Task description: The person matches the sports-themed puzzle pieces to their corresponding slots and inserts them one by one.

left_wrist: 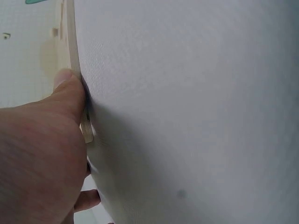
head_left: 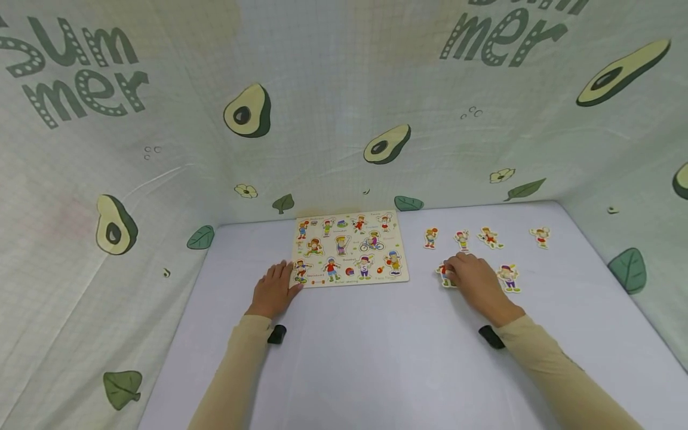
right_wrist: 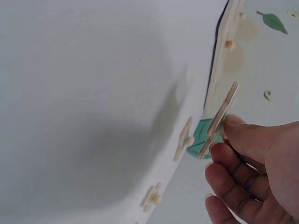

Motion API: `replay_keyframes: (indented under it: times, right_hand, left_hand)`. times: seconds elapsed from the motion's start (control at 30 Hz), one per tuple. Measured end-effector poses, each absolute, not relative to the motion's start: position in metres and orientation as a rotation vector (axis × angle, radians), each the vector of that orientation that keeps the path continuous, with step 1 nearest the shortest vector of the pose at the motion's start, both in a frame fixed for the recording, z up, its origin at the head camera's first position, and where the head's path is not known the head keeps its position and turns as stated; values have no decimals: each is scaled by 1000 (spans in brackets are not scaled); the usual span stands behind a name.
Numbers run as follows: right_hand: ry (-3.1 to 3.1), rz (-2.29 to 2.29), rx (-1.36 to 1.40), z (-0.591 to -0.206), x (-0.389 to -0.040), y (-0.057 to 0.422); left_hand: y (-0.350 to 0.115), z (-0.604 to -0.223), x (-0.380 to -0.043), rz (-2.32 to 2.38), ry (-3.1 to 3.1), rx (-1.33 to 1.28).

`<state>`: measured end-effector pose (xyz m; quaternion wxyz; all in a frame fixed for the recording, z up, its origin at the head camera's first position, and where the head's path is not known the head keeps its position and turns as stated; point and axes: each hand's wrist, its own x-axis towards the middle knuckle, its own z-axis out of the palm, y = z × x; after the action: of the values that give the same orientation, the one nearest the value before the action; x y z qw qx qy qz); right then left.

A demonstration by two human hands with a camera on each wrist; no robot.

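Observation:
A wooden peg puzzle board (head_left: 349, 248) printed with children playing sports lies toward the back left of the table. At its near-left corner rests my left hand (head_left: 271, 291), fingers stretched along the left side. The thumb (left_wrist: 70, 91) presses against the board's near edge in the left wrist view. To the right of the board, my right hand (head_left: 475, 283) pinches a flat wooden puzzle piece (right_wrist: 222, 109) by its knob between thumb and fingers. In the right wrist view this piece is held above the table, edge-on to the camera; its picture is partly hidden in the head view.
Other loose puzzle pieces lie around my right hand: one with a purple hat (head_left: 508, 278) to its right, a row including a ball player (head_left: 430, 238) behind it, and a piece (head_left: 540, 236) farther right. A patterned cloth (head_left: 322, 89) hangs behind the white table (head_left: 365, 358).

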<state>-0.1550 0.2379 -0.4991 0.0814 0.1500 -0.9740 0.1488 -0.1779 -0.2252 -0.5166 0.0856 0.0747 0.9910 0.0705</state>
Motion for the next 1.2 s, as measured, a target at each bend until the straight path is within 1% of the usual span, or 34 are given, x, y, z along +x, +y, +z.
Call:
replay_keyframes:
  times: [0.47,1.2]
  right_hand:
    - [-2936,422,515,-489,-166,193]
    - [-2871,457,747,-480,-193,101]
  left_hand:
    - [-227,-518,-178,195,2932,223]
    - [-226,-518,-177,215,2952,207]
